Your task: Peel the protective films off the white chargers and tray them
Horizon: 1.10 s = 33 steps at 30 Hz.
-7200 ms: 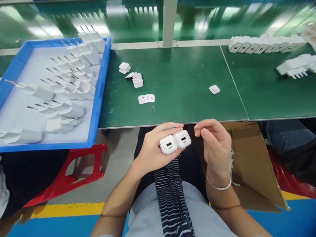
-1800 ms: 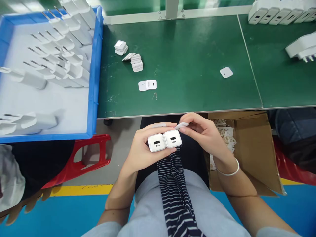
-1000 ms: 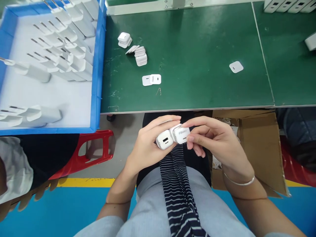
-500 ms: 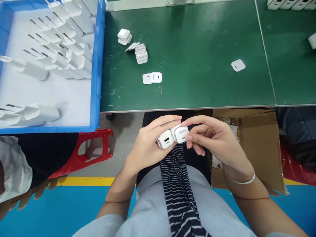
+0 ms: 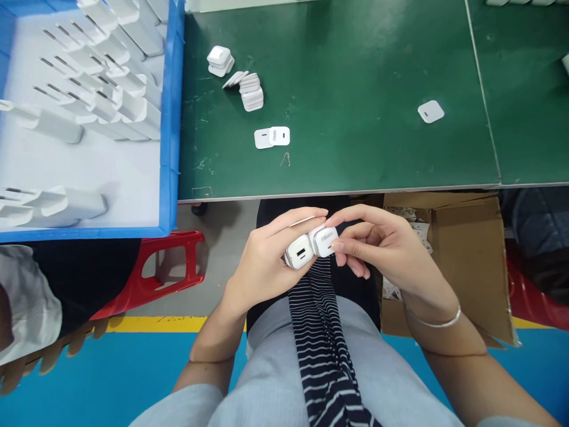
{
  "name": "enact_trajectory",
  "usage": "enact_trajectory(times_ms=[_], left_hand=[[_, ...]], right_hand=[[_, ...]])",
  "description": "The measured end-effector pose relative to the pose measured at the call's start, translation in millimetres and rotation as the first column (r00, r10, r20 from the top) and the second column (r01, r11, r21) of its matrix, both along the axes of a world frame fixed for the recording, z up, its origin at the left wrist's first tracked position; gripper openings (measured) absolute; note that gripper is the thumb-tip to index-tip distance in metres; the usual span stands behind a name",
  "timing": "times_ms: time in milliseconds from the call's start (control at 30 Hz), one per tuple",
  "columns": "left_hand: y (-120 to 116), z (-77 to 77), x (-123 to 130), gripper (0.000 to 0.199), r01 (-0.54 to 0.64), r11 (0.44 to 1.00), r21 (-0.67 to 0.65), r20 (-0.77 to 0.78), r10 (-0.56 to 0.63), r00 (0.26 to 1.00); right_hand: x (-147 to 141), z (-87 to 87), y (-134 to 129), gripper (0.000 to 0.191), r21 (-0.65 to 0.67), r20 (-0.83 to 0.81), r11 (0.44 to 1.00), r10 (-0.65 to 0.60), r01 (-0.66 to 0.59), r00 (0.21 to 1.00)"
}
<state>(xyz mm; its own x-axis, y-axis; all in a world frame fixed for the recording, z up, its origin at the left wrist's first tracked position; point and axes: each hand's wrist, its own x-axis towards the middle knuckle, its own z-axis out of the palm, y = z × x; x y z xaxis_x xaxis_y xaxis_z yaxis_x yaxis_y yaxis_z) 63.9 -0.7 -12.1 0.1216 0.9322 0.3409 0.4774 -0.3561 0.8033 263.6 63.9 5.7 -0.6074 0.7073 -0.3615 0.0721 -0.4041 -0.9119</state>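
Note:
Two white chargers sit side by side in my left hand (image 5: 260,252), whose fingers are wrapped round them. The left charger (image 5: 293,256) shows a dark USB slot and a smaller slot on its end face. Over the end of the other one lies a white cover plate (image 5: 326,239) with grey lettering. My right hand (image 5: 391,246) grips this plate's edges between thumb and forefinger, its other fingers curled beneath. Whether the plate is seated flush I cannot tell. The chargers' bodies are mostly hidden by my left hand.
A blue tray (image 5: 168,148) with several white plug chargers (image 5: 142,110) stands on the left. On the green table (image 5: 355,148) lie stacked plates (image 5: 252,98), two overlapping plates (image 5: 272,137) and a single plate (image 5: 431,111). Below are a red stool (image 5: 193,255) and a cardboard box (image 5: 471,255).
The view has shifted slightly. Both hands keep their hold, and my right thumb sits a little further left on the cover plate, over its slot.

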Motion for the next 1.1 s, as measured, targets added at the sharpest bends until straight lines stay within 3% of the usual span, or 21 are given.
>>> enact_trajectory(times_ms=[633,967,1100], left_hand=[[2.6,-3.0,0.9,0.043,-0.01,1.0,-0.023,0.006,0.01,1.0],[1.6,-5.0,3.8,0.042,-0.029,0.998,-0.052,0.056,0.032,0.998],[1.7,-2.0,5.6,0.04,-0.027,0.998,-0.062,0.148,0.035,0.988]], right_hand=[[-2.1,1.5,1.4,0.026,0.027,0.051,1.0,0.006,-0.008,0.999],[-3.5,4.7,0.9,0.026,0.049,0.087,0.999,0.01,-0.015,0.996],[-1.5,-0.8,1.4,0.024,0.093,0.055,0.995,0.018,-0.023,0.998]])
